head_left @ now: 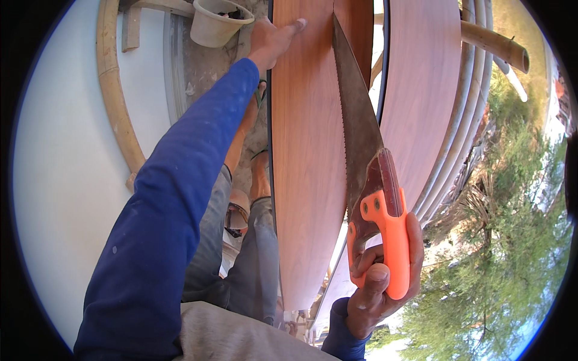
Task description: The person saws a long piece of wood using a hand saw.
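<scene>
Right hand (379, 283) grip clamped on orange-handled saw (361, 138); left hand (272, 41) flat at 12 o'clock on wood panel (304, 180), far end cut off.

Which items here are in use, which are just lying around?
In use: hand saw gripped by right hand; wood-grain board steadied by left hand.
Lying about: cream bucket, bamboo pole, second board.

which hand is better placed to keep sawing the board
Right. The right hand grips the orange handle of the saw, its blade on the wooden board; the left hand only steadies the board.
</scene>
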